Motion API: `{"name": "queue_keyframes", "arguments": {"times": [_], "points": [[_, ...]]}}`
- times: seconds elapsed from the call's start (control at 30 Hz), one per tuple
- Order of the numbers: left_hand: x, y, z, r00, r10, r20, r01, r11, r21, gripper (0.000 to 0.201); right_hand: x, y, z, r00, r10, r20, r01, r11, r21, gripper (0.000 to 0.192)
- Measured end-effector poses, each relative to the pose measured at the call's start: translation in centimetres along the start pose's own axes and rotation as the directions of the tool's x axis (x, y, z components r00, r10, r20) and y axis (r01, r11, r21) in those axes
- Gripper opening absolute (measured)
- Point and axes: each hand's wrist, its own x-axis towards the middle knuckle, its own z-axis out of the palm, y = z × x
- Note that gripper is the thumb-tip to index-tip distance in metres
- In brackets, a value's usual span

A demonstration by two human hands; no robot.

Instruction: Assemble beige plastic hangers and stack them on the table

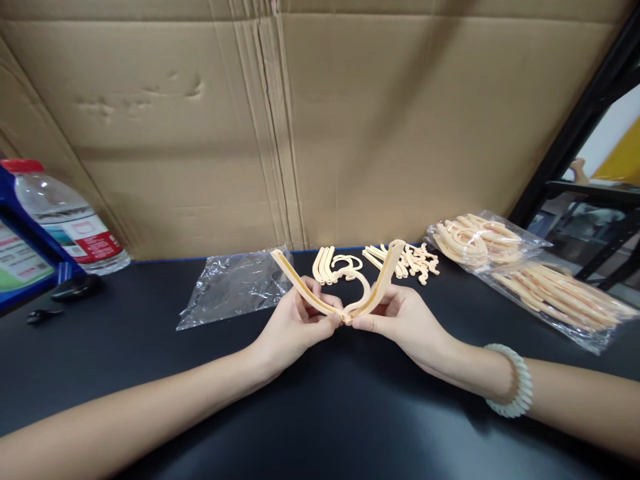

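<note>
Left hand (303,320) and right hand (403,317) meet over the black table (325,420), each pinching between thumb and fingers, the thumb tips near each other at the low point of a V. Two peach-coloured strips make that V: the left strip (303,287) slants up and away in the left hand, and the right strip (383,287) rises steeply from the right hand. A curved hook (369,288) bends up between them from the same low point; whether the three are joined there cannot be told, since the fingertips cover part of it. A pale coiled bracelet (520,383) circles the right wrist

Beyond the hands lie more peach-coloured parts: a row of strips (324,265), some rings of hooks (357,261), and, farther right, a cluster of small pieces (423,261). A see-through bag (233,290) lies flat to the left of them. To the right, a bag of hooks (477,240) sits just behind a bag of strips (560,293). At far left, a red-capped bottle (83,233) stands beside a blue jug (20,260), and cardboard (400,120) walls off the back
</note>
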Motion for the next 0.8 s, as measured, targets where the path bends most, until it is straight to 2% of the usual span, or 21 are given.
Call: {"name": "queue_keyframes", "arguments": {"times": [0.2, 0.33, 0.47, 0.53, 0.67, 0.8], "points": [[-0.1, 0.2, 0.3, 1.0, -0.01, -0.014, 0.01, 1.0, 0.004, 0.042, -0.1, 0.0, 0.3, 0.997, -0.011, -0.075, 0.007, 0.999, -0.042, 0.024], [0.0, 0.3, 0.2, 0.996, -0.036, -0.076, 0.038, 0.999, 0.027, 0.042, 0.2, -0.1, 0.0, 0.999, -0.017, -0.04, 0.015, 0.997, -0.07, 0.022], [0.0, 0.4, -0.3, 0.959, -0.071, -0.275, 0.077, 0.997, 0.011, 0.04, 1.7, -1.4, -2.7, 0.996, -0.072, 0.058, 0.074, 0.997, -0.026, 0.028], [0.1, 0.4, -0.6, 0.939, -0.052, -0.341, 0.058, 0.998, 0.007, 0.038, 2.6, -2.5, -4.8, 0.986, -0.068, 0.151, 0.09, 0.985, -0.145, 0.025], [0.6, 0.2, -1.6, 0.901, 0.06, -0.431, -0.035, 0.997, 0.065, 0.027, 4.0, -4.4, -8.7, 0.947, 0.092, 0.308, 0.095, 0.836, -0.541, 0.024], [0.8, -0.3, -2.7, 0.795, 0.279, -0.538, -0.189, 0.958, 0.216, 0.035, 4.0, -5.2, -10.1, 0.904, 0.133, 0.407, 0.238, 0.634, -0.736, 0.027]]}}
